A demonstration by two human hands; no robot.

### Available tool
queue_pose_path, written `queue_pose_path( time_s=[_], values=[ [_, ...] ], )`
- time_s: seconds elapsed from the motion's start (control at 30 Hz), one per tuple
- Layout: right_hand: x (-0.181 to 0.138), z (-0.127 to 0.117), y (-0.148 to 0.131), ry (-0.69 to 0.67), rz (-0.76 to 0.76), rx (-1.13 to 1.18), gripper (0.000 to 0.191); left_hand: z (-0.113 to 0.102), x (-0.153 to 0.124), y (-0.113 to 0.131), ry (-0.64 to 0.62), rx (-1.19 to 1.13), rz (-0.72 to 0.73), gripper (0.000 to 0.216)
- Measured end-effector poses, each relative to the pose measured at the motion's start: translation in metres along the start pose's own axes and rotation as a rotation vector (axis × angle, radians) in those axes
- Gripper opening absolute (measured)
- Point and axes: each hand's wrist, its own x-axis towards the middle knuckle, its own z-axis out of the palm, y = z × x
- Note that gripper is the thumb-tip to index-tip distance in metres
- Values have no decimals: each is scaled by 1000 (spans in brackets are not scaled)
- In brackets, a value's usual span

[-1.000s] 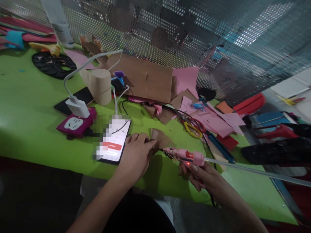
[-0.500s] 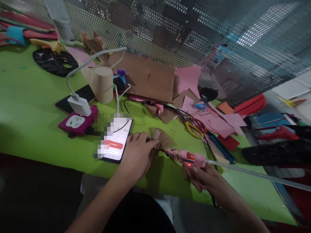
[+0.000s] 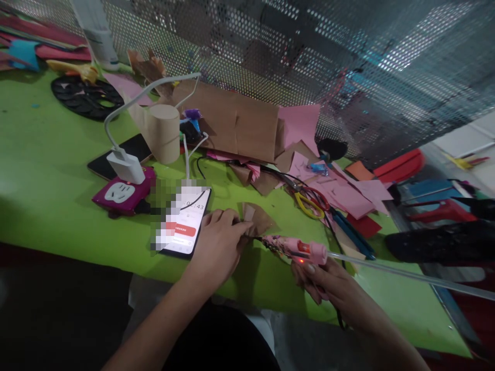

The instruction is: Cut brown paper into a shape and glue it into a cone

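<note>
A perforated screen (image 3: 251,56) backs the green desk (image 3: 50,196). Near its front edge, the left grip (image 3: 218,239) pinches brown paper (image 3: 260,219); the right grip (image 3: 323,281) encloses a pink glue gun (image 3: 291,248). Phone (image 3: 186,226) and scissors (image 3: 298,200) flank the paper.

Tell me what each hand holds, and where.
The right hand holds the pink glue gun by its handle; the left hand holds brown paper by its near end, exact grip hidden.

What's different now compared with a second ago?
Only the phone display clearly changed: its last digits went from 42 to 43. Nothing was taken hold of or let go. The left hand still holds the brown paper, and the right hand the pink glue gun.
</note>
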Motion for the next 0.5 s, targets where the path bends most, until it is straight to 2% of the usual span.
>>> queue_pose_path(
  time_s=[0.17, 0.33, 0.5],
  values=[
    [-1, -1, -5, -6, 1, 44, 55, -1, -1, -1, 4, -12, 12, 31],
    [-6, -5, -9, 0, -60, 118, 55, -2, -2, -1, -18, -10, 29, 35],
    [-6, -5, -12, -13, -42, 81, 54, 0, -2, -2, -15, -7, 21, 32]
  ],
)
